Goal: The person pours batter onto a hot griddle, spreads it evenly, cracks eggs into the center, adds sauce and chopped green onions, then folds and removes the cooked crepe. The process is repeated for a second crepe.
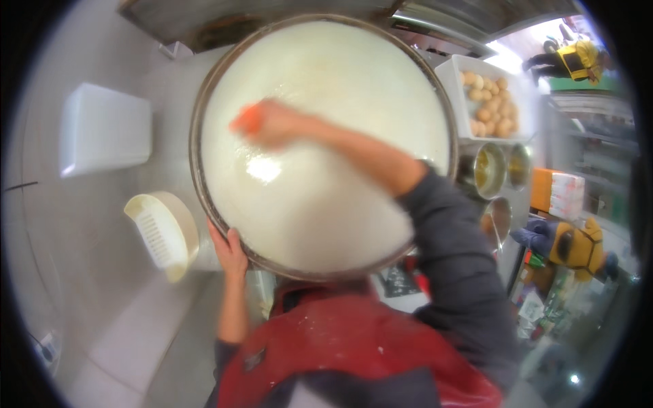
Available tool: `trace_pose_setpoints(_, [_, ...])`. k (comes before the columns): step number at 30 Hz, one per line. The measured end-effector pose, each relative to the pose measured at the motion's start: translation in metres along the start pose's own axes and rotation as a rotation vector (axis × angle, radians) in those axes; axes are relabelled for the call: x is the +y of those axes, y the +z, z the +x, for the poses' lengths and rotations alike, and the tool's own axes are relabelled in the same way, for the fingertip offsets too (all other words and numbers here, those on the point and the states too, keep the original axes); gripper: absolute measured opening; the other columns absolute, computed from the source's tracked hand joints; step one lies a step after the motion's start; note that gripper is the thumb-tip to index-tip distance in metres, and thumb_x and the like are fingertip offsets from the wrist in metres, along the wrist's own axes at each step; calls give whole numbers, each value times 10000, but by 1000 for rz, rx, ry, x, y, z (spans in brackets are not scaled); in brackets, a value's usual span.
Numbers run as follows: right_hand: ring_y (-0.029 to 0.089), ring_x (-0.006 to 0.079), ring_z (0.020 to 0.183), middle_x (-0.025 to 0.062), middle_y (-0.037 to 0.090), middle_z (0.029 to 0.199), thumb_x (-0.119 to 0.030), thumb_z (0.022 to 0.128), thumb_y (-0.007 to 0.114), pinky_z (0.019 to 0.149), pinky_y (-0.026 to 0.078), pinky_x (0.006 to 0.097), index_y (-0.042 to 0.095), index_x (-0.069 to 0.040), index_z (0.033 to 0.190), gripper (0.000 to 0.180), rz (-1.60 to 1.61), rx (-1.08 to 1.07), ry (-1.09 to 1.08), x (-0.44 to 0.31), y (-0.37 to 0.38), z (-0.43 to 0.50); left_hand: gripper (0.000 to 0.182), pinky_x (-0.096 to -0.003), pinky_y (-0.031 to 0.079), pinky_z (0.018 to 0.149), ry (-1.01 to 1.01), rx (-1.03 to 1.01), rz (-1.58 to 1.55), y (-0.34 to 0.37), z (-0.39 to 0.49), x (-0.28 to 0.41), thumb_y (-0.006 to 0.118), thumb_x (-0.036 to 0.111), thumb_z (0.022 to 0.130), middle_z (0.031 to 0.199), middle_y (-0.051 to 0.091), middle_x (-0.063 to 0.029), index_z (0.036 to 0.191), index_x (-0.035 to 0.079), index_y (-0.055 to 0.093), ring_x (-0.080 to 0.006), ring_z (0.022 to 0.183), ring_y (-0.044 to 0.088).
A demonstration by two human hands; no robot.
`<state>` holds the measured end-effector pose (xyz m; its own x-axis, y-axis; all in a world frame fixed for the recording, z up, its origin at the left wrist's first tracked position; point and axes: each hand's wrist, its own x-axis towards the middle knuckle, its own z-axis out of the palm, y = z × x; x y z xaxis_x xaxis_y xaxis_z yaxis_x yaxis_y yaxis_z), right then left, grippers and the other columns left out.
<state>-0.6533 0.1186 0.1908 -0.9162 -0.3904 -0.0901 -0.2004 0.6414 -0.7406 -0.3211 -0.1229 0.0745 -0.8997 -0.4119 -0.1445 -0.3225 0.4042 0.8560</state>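
Before me is a large round pan (326, 204) with a dark metal rim, covered across its inside by a smooth, pale, wet-looking layer. Over its left part, my right hand (275, 125) grips a small orange object (247, 120), blurred, perhaps a scraper; whether it touches the pale layer I cannot tell. My left hand (232, 252) holds the pan's rim at the lower left, thumb and fingers spread along it.
At left stand a white plastic container (107, 130) and a cream slotted holder (163, 234). A white bin of brown eggs (492, 104) and metal bowls (490, 171) are at right. Two people (579, 247) in yellow vests are farther right.
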Motion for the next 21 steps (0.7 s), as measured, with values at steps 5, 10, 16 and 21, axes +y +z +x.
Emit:
trace_pose_setpoints(5, [672,215,708,139,689,756,-371,798,715,657,524,341,696,-20,880,361,414,288,-109,73,-13,92,596,-386,264,1118,44,4,40,3,0,11,474,165,944,1472,365,-221,1471,-24,268,-343,1348,367])
trace_pose_setpoints(10, [664,347,734,155,685,778,-465,867,613,641,503,451,636,-15,802,455,-495,629,201,215,-162,-82,591,-387,247,1128,162,51,84,8,-1,-8,473,167,944,1461,363,-240,1461,-37,274,-365,1351,351])
trace_pose_setpoints(16, [639,324,559,161,635,604,-347,955,464,537,509,432,645,-60,705,421,-298,227,476,89,17,-368,587,-393,230,1134,227,61,29,18,9,-22,465,189,951,1449,366,-263,1448,-58,274,-380,1355,334])
trace_pose_setpoints(21, [652,231,827,129,674,912,-218,875,638,767,519,345,654,-60,1034,225,144,331,70,-7,35,-372,548,-402,304,1090,238,-26,104,-14,-16,9,454,188,962,1394,424,-260,1434,-53,313,-375,1274,424])
